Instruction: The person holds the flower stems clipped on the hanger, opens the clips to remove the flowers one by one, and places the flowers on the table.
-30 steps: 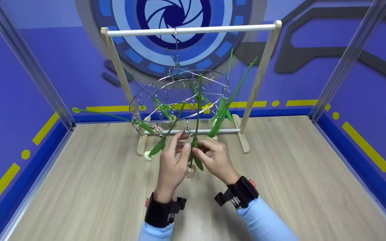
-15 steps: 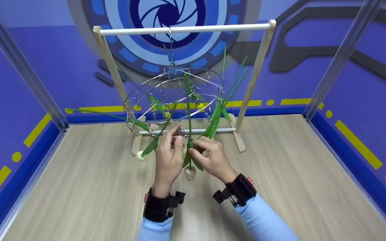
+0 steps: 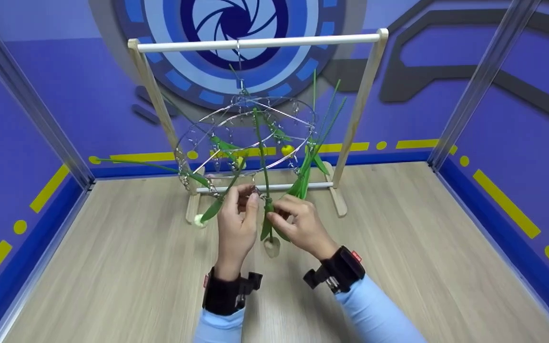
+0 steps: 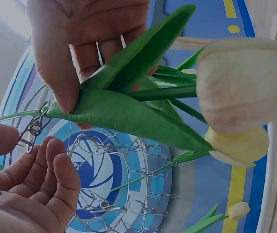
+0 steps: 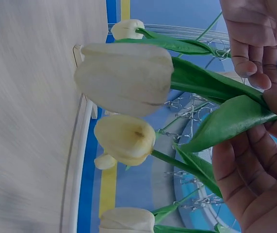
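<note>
In the head view my right hand (image 3: 303, 224) pinches a white tulip (image 3: 271, 247) by the base of its leaves, bloom hanging down. My left hand (image 3: 237, 224) is just left of it. Its thumb and fingers squeeze the handles of a metal spring clip (image 4: 35, 127), seen in the left wrist view. The clip's tip meets the leaf base, where the green stem runs on; I cannot tell whether it grips. Above both hands hangs a round wire drying hanger (image 3: 250, 166) with several clips, some holding other tulips.
A wooden rack (image 3: 260, 44) carries the hanger by its hook, with feet on the wood-grain table (image 3: 127, 267). Another white tulip (image 3: 200, 220) hangs left of my left hand. Green leaves (image 3: 303, 183) of other flowers hang close behind my right hand. Blue panels enclose the table.
The upper stem of the held tulip has tilted to the left. Both hands keep their hold with little movement. The whole head view has shifted slightly.
</note>
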{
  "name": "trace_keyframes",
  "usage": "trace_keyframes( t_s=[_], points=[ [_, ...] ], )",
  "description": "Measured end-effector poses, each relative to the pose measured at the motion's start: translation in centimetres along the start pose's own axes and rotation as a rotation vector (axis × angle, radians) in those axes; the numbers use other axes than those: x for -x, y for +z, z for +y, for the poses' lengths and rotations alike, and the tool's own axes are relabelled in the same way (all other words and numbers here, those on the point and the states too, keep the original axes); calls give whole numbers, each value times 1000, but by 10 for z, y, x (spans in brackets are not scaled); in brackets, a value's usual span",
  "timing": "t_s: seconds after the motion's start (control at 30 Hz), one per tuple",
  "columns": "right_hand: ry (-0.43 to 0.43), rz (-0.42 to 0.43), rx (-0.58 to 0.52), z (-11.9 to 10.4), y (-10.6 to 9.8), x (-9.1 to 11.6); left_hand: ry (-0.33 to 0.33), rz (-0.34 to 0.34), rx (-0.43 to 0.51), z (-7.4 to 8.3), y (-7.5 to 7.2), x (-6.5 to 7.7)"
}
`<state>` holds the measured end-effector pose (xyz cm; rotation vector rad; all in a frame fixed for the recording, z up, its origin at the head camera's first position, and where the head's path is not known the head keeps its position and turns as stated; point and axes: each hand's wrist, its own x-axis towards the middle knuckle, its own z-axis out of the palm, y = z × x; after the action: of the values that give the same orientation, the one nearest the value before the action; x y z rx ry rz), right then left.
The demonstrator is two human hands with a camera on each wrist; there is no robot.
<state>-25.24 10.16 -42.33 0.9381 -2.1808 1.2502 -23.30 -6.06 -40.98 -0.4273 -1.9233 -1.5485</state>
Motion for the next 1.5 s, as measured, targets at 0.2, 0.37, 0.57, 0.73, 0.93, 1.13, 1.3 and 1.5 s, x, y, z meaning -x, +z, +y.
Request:
trace_keyframes(
  t_s=[0.2,0.37,0.57,0.73,0.93,1.13,1.3,1.5],
  points=[
    [23,-17,-20,1,-2,-1,-27,2,16,0,1,-1],
    [69,-30,-44,1,-4,-1,-55,-2,37,1,0,-1],
    [117,-37,-73,1,-6,0,-73,-3,40,1,0,-1],
    [119,-36,-91,3,-6,1,-73,-10,50,1,0,-1],
    [115,-24,-91,2,-7,2,-71,-6,64,0,2,-1],
    [120,-16,-84,1,-7,2,-78,9,103,-1,3,-1],
    [121,-12,-89,0,-7,2,-89,19,148,-1,3,-1],
    [128,-18,-106,1,-5,3,-99,33,179,-1,3,-1]
  ],
)
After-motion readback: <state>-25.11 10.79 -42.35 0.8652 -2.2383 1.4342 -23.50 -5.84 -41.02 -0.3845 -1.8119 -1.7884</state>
